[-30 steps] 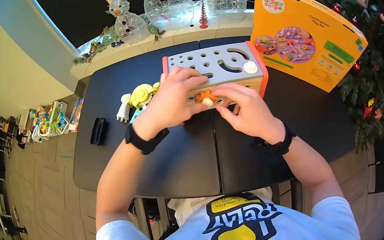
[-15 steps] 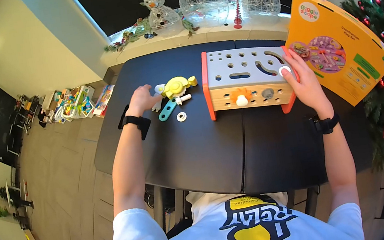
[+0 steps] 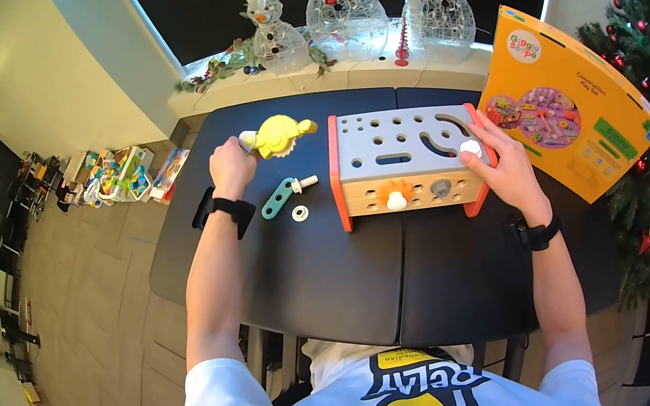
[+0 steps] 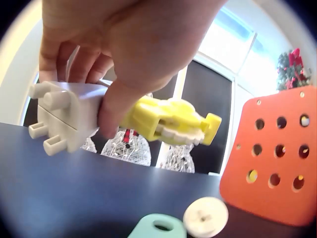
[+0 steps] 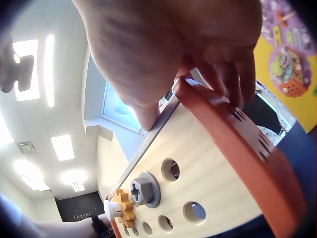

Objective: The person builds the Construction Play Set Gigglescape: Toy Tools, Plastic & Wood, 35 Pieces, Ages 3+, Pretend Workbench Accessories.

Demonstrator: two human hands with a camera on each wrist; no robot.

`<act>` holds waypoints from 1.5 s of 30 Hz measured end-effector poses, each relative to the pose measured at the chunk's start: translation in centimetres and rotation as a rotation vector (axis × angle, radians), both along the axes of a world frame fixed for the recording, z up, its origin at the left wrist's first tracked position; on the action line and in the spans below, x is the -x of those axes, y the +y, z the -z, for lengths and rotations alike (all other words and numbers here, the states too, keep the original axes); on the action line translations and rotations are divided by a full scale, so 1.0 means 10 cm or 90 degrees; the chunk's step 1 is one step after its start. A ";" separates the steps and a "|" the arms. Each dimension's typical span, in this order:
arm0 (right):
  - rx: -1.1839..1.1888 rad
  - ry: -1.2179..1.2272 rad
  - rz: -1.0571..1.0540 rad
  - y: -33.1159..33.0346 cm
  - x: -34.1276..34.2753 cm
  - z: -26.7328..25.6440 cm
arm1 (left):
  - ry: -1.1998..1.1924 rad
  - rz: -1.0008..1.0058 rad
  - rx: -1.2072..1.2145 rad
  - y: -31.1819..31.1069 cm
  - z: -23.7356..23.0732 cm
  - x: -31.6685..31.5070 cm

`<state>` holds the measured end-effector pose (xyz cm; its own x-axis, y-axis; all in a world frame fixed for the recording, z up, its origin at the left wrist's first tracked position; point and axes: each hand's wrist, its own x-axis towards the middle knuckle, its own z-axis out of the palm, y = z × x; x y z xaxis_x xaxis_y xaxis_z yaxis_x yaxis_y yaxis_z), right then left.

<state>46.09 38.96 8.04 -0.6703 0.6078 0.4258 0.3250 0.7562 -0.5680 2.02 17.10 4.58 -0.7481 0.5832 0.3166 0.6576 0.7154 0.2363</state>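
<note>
Raised over the table's left part, the left hand [image 3: 232, 168] grips a yellow toy saw [image 3: 279, 136] by its pale grey handle [image 4: 74, 111]; the yellow end points right. The right hand [image 3: 508, 169] rests on the right end of the toy workbench [image 3: 399, 136], fingers over its red side panel [image 5: 233, 153], thumb beside a white knob [image 3: 470, 149]. On the bench's wooden front are an orange gear [image 5: 125, 208] with a white screw [image 3: 397, 201] and a grey nut [image 3: 441, 187]. A teal strip [image 3: 277, 200], white bolt [image 3: 305, 183] and white ring [image 3: 301, 214] lie left of the bench.
An orange box [image 3: 568, 102] stands behind the bench at the right, with a decorated tree [image 3: 639, 159] beyond. A dark object [image 3: 204, 208] lies by the left wrist. Wire snowmen [image 3: 344, 13] line the window ledge [image 3: 357, 74].
The left hand has left the workbench's front, reached to the table's left side and lifted the yellow toy. The right hand has moved from the gear to the bench's right end.
</note>
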 end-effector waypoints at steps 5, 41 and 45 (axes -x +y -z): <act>0.004 -0.016 -0.020 0.01 0.01 -0.03 | -0.057 0.097 -0.201 0.11 -0.32 -0.30; 0.038 -0.046 -0.039 0.01 0.00 -0.08 | -0.199 0.449 -0.275 0.38 -0.81 -1.41; 0.043 -0.038 -0.040 0.00 -0.01 -0.07 | -0.188 0.509 -0.289 0.32 -0.71 -1.34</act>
<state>46.20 39.01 8.78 -0.7308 0.5900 0.3432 0.3138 0.7369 -0.5988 15.38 20.26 11.65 -0.2687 0.8235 0.4996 0.7801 -0.1182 0.6144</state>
